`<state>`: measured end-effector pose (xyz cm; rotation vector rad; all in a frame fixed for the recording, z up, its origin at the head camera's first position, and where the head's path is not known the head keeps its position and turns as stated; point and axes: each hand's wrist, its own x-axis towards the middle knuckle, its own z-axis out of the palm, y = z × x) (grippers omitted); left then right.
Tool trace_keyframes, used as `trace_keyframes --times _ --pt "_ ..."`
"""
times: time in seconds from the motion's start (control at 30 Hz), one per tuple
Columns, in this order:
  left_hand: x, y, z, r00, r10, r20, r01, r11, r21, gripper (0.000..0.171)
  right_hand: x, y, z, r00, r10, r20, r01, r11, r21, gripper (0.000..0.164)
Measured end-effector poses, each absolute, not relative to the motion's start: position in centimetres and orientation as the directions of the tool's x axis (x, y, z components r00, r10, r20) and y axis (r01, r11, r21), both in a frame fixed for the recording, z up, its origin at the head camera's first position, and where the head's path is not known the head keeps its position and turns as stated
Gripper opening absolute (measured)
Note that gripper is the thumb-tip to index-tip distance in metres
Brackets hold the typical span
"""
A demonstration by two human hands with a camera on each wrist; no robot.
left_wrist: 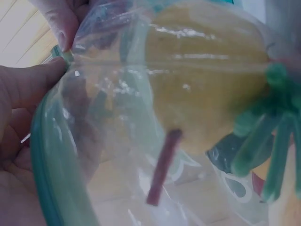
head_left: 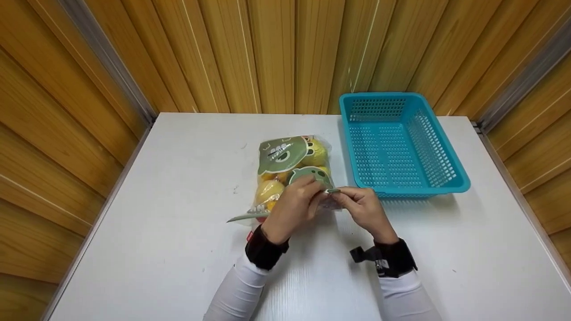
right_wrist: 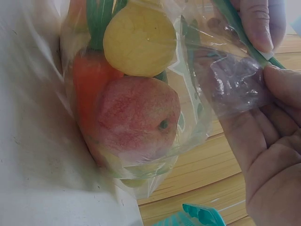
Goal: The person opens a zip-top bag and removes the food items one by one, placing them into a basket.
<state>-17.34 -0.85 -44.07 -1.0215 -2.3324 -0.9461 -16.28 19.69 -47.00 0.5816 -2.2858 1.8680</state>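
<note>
A clear zip bag (head_left: 270, 189) printed with green cartoon animals lies on the table, full of what look like toy fruits and vegetables. My left hand (head_left: 296, 200) pinches the green zip edge near a small white slider (right_wrist: 269, 54). Just to its right, my right hand (head_left: 366, 211) holds the corner end of the same zip between thumb and fingers. Through the plastic, the right wrist view shows a pinkish-red fruit (right_wrist: 138, 117), a yellow round piece (right_wrist: 139, 40) and an orange carrot (right_wrist: 89, 77). A stretch of green zip strip (left_wrist: 47, 155) curves beside the left palm.
A turquoise perforated basket (head_left: 348, 142) stands at the back right of the white table (head_left: 187, 214), close to the bag. Wood-patterned panels (head_left: 276, 53) rise behind the table and along both sides.
</note>
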Motion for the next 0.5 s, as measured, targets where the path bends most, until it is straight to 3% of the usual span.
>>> trace_keyframes --times 0.5 --pt "-17.36 -1.51 -43.6 -0.654 0.463 0.598 0.749 0.505 0.429 0.004 -16.22 19.71 -46.82 -0.926 -0.142 0.35 -0.373 0.195 -0.907 0.017"
